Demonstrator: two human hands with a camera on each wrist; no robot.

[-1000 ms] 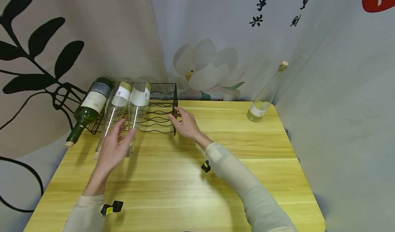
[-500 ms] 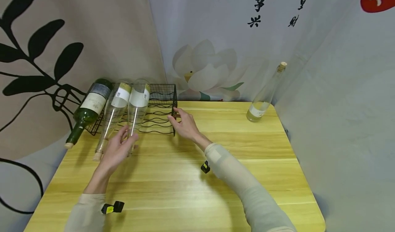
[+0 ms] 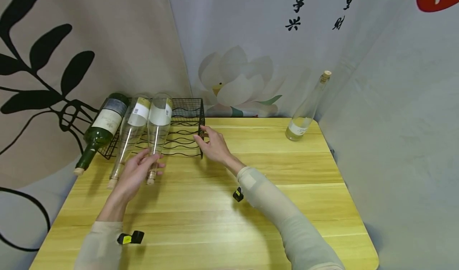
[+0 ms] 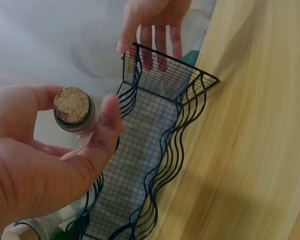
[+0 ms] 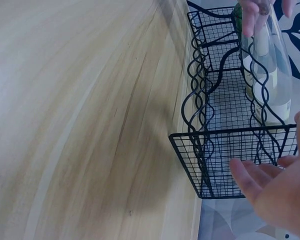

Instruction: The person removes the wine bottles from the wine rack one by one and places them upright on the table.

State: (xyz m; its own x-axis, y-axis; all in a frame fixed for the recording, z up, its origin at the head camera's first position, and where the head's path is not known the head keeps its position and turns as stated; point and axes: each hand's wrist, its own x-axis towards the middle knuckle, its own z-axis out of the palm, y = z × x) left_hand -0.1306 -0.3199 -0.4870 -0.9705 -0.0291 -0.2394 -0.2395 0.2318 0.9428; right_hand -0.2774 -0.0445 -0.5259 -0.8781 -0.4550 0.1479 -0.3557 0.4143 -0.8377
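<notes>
and here's the left hand [image 3: 134, 174] with its fingers and thumb curled round the corked neck of the right clear bottle [image 3: 159, 116], a smooth glass cylinder with a pale paper label! that bottle lies in the wire rack [image 3: 188, 105], base far, neck poking out over the near edge. right beside it, the left clear bottle [image 3: 133, 126], same slim shape; then, at the left end, the green bottle [image 3: 102, 128], dark glass, stout shoulders, cream label, slanting down to its own cork.

over to the right hand [image 3: 215, 145]: fingers spread and loosely bent at the rack's right end panel [image 3: 202, 138], grasping nothing i can make out; whether the fingertips press on the mesh, i cannot tell.

far right, the standing bottle [image 3: 303, 120], clear and corked, upright on the table [image 3: 233, 222], whose top is glossy yellow wood with long streaky grain.

now the left wrist view gives what the head view can't: the grainy, crumbly top of the cork [image 4: 72, 105], round as a coin, sitting in the glass mouth, and the rack seen lengthwise, fine square mesh between two rows of wavy black wire. the right wrist view adds the outer face of that end panel, a flat grid in a thicker frame, and the clear bottles' rounded bases behind it.
</notes>
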